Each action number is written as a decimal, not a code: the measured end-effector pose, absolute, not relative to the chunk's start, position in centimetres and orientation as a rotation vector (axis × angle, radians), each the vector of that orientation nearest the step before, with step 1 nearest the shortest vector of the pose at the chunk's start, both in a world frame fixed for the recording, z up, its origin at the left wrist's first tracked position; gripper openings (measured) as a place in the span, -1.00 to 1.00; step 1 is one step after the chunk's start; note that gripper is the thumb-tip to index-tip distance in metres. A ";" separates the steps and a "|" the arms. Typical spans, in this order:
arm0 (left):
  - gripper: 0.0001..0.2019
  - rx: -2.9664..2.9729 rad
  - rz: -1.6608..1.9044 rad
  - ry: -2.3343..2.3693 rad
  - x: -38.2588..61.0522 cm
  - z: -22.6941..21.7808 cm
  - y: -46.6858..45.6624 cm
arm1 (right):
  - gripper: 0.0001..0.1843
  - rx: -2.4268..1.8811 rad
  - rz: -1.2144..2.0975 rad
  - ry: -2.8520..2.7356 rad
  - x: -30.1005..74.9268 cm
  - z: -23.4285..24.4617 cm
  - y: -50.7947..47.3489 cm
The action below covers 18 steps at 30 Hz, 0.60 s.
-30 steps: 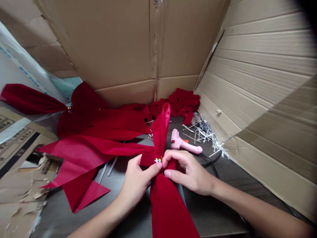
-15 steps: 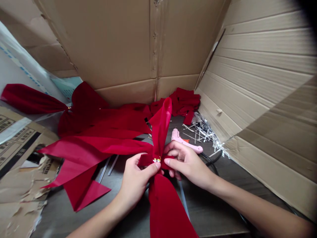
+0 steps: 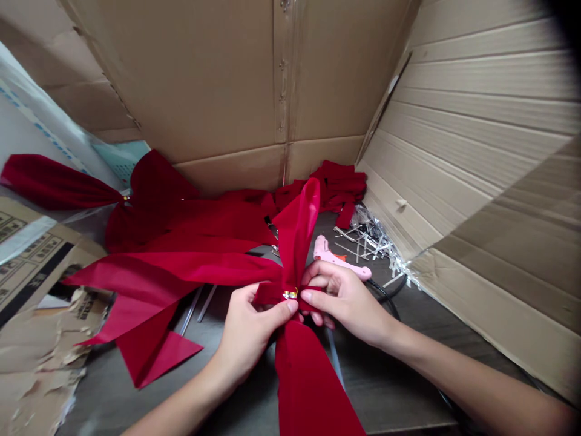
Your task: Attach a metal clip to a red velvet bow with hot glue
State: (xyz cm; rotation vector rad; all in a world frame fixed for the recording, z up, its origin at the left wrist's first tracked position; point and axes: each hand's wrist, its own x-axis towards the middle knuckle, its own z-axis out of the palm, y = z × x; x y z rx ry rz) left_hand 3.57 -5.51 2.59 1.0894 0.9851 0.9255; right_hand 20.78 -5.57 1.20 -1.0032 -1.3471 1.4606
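Observation:
A red velvet ribbon bow (image 3: 295,236) stands up at the middle of the view, gathered at its centre by a small gold tie (image 3: 289,294). My left hand (image 3: 247,333) pinches that centre from the left with thumb and fingers closed. From the right, my right hand (image 3: 342,300) pinches the same spot, fingers curled on the fabric. One wide ribbon tail (image 3: 308,387) hangs toward me; other tails (image 3: 149,275) spread to the left over the dark table (image 3: 390,381).
A pink glue gun (image 3: 338,259) lies just behind my right hand, its black cord trailing right. Silver wire ties (image 3: 370,236) are heaped by the cardboard wall (image 3: 476,157). More red bows (image 3: 136,206) and folded ribbon (image 3: 338,184) lie at the back. Torn cardboard (image 3: 31,339) sits left.
The bow's upper loop has swung slightly left and higher. My right hand shifted up and regripped the centre; my left hand stayed pinching the knot.

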 end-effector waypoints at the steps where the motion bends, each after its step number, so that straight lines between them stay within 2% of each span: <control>1: -0.75 1.095 0.924 0.986 3.6 2.6 -5.5 | -0.81 -1.007 1.459 -1.350 20.8 1.2 -5.6; 18: -0.76 1.114 0.922 0.990 3.6 2.7 -5.7 | -0.84 -1.011 1.415 -1.362 20.9 1.7 -5.7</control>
